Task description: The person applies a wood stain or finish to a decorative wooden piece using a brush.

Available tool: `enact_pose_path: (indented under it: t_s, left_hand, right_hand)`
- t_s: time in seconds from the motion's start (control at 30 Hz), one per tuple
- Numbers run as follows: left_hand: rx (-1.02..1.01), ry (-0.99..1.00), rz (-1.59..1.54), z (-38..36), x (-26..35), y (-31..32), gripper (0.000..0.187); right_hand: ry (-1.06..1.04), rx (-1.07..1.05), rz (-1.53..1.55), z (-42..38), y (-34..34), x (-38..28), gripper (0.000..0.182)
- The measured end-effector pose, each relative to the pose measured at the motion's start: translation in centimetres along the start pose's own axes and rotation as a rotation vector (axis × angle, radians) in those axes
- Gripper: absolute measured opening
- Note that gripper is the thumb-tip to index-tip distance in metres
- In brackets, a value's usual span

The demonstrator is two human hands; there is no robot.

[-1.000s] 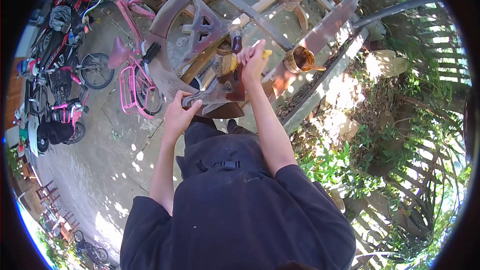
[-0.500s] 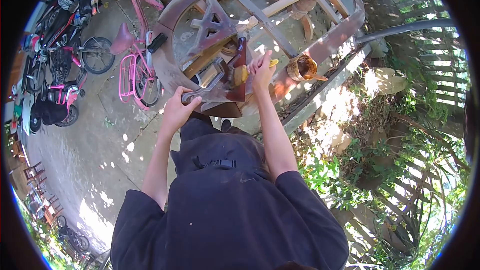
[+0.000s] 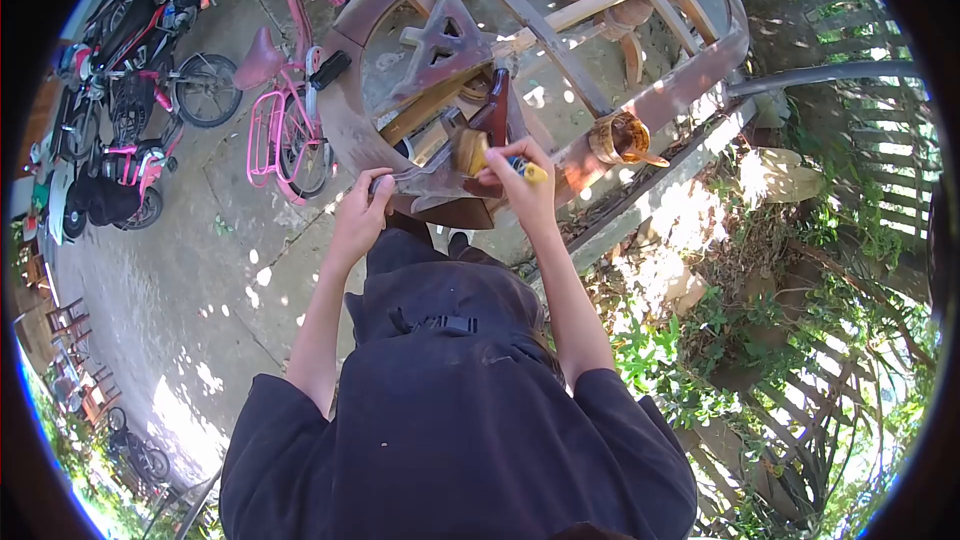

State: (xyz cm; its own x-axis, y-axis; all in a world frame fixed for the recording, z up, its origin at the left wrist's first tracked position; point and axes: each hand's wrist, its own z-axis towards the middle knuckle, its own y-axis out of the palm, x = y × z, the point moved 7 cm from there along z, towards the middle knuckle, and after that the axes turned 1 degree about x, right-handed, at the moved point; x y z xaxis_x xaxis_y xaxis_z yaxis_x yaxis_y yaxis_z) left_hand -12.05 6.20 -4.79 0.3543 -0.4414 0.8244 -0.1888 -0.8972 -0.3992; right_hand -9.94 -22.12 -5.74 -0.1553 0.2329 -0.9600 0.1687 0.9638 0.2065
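My right hand (image 3: 525,180) is closed round the handle of a wide paintbrush (image 3: 472,153), with the handle's yellow end sticking out past the fingers. The bristles overlap a carved wooden piece (image 3: 495,110), which is wet and reddish brown along one arm and duller grey-brown elsewhere. At the near left end of that piece, my left hand (image 3: 362,212) grips its edge, thumb on top. Just right of the brush, a stain-streaked pot (image 3: 618,138) with a stick in it stands on the rail of a large rounded wooden frame (image 3: 680,75).
Across the frame lie wooden slats (image 3: 540,35) and a cut-out wooden piece (image 3: 440,40). A pink bicycle (image 3: 275,130) and several motorbikes stand on the concrete to the left. Plants (image 3: 700,340) and a slatted fence (image 3: 890,130) line the right side.
The right hand has turned the brush, its yellow handle end now pointing toward me, and the bristles sit nearer the left. The left hand keeps its hold. The whole view has shifted slightly.
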Motion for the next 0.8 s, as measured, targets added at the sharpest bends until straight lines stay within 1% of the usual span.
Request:
enact_pose_path:
  t_s: [0.03,0.1,0.17,0.23,0.27,0.3,0.37,0.4,0.43,0.5,0.53,0.57,0.63,0.7,0.8]
  left_hand:
    - [0.007,-0.008,-0.057,-0.2,-0.3,0.0,0.040]
    - [0.033,0.021,-0.029,-0.1,-0.4,-0.1,0.040]
    - [0.056,0.048,-0.004,-0.3,-0.4,-0.2,0.040]
    - [0.048,0.029,-0.056,-0.3,-0.4,-0.3,0.039]
    - [0.053,0.028,-0.057,-0.3,-0.3,-0.5,0.039]
    - [0.041,0.019,-0.027,-0.3,-0.3,-0.5,0.040]
    - [0.028,0.007,0.003,-0.2,-0.7,-0.4,0.040]
    - [0.044,0.032,0.015,-0.1,-0.8,-0.4,0.039]
    - [0.058,0.059,0.026,0.0,-0.8,-0.4,0.038]
    - [0.053,0.045,-0.004,-0.1,-0.9,-0.3,0.038]
    - [0.049,0.031,-0.033,-0.2,-0.9,-0.3,0.037]
    - [0.048,0.033,-0.032,-0.3,-0.7,-0.2,0.037]
    - [0.054,0.027,0.016,-0.3,-0.3,-0.2,0.037]
    - [0.063,0.033,0.068,-0.5,0.5,-0.2,0.037]
    - [0.075,0.044,0.125,-0.7,0.8,0.1,0.036]
  right_hand:
    - [0.003,-0.004,0.001,-0.6,0.1,0.1,0.010]
    - [0.082,-0.123,0.186,-1.4,0.8,0.7,0.015]
    - [0.113,-0.094,0.179,-0.4,-0.8,2.9,0.016]
    - [0.001,0.155,0.176,0.9,-3.4,3.7,0.016]
    - [-0.031,0.221,0.153,1.0,-4.1,4.1,0.017]
    - [-0.030,0.215,0.152,0.7,-3.8,4.0,0.017]
    - [0.022,0.075,0.204,-0.9,-1.9,3.6,0.016]
    - [0.026,-0.024,0.249,-1.8,-0.6,3.4,0.015]
    - [0.026,-0.021,0.248,-1.9,-0.7,3.4,0.015]
    - [0.050,-0.078,0.234,-1.9,-0.4,3.5,0.015]
    - [0.069,-0.018,0.266,-1.1,-1.7,4.0,0.014]
    - [0.068,-0.016,0.267,-0.1,-2.6,4.4,0.014]
    - [-0.050,0.252,0.164,1.1,-5.5,4.4,0.014]
    - [-0.052,0.267,0.193,0.2,-5.3,4.7,0.015]
    - [0.062,-0.013,0.285,-3.1,-1.4,3.0,0.016]
